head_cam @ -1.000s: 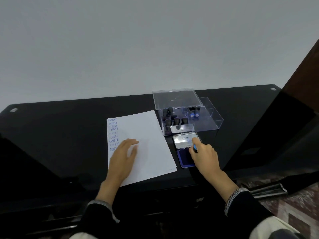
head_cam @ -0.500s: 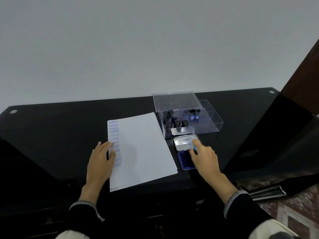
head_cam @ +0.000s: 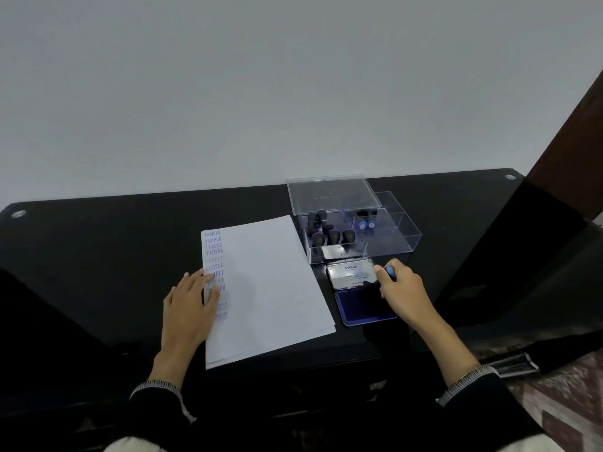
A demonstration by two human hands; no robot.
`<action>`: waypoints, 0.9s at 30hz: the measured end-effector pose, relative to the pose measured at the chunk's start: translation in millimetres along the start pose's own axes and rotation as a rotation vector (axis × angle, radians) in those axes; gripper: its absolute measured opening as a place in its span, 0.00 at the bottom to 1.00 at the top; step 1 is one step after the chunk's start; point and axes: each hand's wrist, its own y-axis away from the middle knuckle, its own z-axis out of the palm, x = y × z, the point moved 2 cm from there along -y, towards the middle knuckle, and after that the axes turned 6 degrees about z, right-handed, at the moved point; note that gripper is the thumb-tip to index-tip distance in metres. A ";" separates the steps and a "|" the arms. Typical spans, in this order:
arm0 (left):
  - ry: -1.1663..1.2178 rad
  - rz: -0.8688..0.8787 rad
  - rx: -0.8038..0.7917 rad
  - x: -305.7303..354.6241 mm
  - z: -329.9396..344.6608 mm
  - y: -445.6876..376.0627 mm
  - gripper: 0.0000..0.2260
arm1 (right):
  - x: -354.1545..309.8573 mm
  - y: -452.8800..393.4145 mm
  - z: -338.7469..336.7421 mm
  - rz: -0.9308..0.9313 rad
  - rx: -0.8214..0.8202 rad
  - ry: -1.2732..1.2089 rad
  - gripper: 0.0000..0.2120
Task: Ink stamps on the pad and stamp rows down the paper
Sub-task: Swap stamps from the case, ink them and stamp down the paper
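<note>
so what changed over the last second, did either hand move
The left hand slid from the middle of the paper to its left edge, where its straight fingers now rest beside the stamped rows. The right hand stayed at the open ink pad, gripping the blue-topped stamp. Paper, pad and clear stamp box have not shifted.

Home-type room is suggested, not lab/shop. Glossy black worktop (head_cam: pixel 98 256) is set vs plain white wall (head_cam: pixel 293 76); patterned floor (head_cam: pixel 567 396) is seen bottom right.
</note>
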 end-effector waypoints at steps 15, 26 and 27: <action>-0.006 0.001 -0.003 1.4 -0.5 0.9 0.18 | -15.1 10.7 14.8 -0.265 0.030 0.617 0.06; 0.007 0.011 0.018 1.5 -0.4 2.1 0.17 | -20.4 -2.2 14.6 -0.192 -0.048 0.506 0.07; 0.006 0.011 0.020 1.4 -0.2 1.9 0.17 | -19.7 -0.2 14.7 -0.204 -0.034 0.504 0.07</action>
